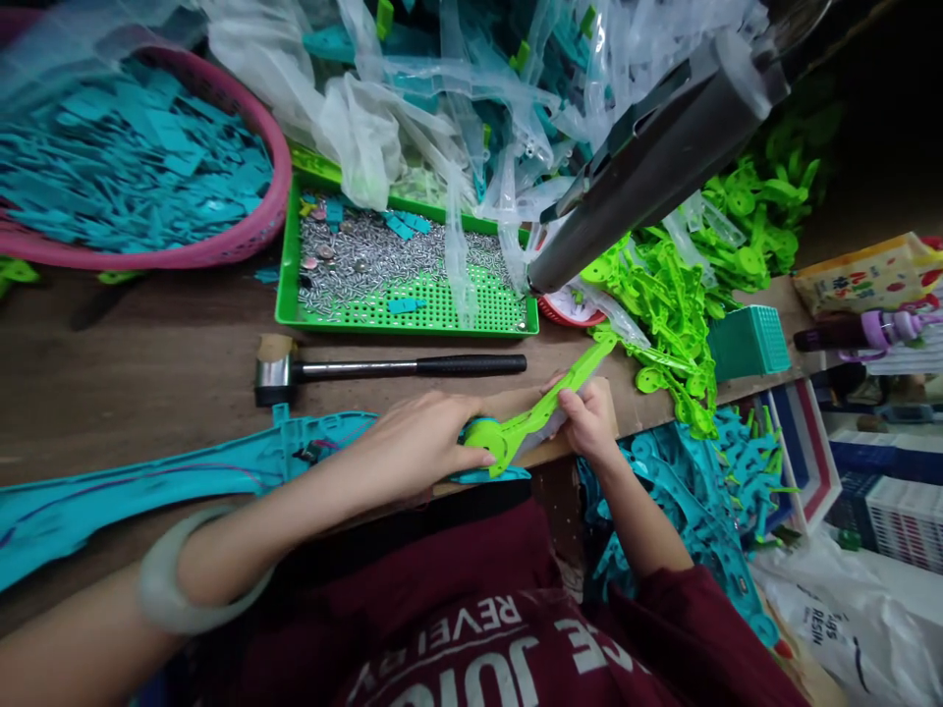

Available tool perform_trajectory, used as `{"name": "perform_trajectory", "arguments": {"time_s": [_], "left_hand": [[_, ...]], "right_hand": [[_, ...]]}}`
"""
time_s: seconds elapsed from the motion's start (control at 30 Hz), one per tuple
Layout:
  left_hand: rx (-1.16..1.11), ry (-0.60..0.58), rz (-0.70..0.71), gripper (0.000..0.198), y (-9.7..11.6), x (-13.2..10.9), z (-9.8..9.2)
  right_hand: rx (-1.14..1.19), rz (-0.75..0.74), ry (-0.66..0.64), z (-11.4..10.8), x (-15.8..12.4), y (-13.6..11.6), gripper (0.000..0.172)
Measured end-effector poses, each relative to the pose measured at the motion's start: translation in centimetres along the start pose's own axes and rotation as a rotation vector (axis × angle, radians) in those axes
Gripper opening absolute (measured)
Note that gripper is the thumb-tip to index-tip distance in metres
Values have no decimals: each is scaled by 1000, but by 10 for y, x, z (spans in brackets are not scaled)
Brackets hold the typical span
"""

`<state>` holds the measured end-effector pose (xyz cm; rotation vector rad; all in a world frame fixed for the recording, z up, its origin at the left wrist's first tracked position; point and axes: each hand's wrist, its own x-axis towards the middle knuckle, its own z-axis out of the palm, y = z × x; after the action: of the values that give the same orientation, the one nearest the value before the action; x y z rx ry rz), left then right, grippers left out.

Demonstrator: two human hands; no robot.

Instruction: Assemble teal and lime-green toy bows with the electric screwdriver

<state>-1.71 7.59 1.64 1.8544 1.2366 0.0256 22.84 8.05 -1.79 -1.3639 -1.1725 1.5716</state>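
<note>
A lime-green plastic part (526, 422) with a round end and a long arm slants up to the right over the table edge. My left hand (419, 437) is closed on its round end, thumb on the green disc, and lies over the end of a long blue plastic part (213, 462). My right hand (587, 417) pinches the middle of the green arm, where a translucent plastic piece (543, 430) shows beneath it. How the green and blue parts meet is hidden under my left hand. A hammer (354, 368) with a black grip lies just beyond my hands.
Beyond the hammer sits a green tray (413, 329) of small metal pins. A pink basket (282, 187) of blue pieces stands at left. A grey tube (648, 167) slants over the table. Green parts (678, 314) pile at right, with blue parts (663, 491) below.
</note>
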Motion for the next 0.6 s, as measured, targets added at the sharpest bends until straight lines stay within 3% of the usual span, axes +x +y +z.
{"name": "perform_trajectory", "arguments": {"time_s": [0.23,0.33,0.5,0.6], "left_hand": [[-44,-43,36,33,-4,8,-4],[-60,-57,66,34,-6,8,-4],[-64,-62,112,35,-9,9,-4],[-52,-42,136,35,-10,11,-4]], "right_hand": [[48,318,-211,14,-11,-18,51],[58,349,-125,26,-17,-22,53],[33,249,27,39,-19,-18,39],[43,263,30,39,-21,-15,41]]}}
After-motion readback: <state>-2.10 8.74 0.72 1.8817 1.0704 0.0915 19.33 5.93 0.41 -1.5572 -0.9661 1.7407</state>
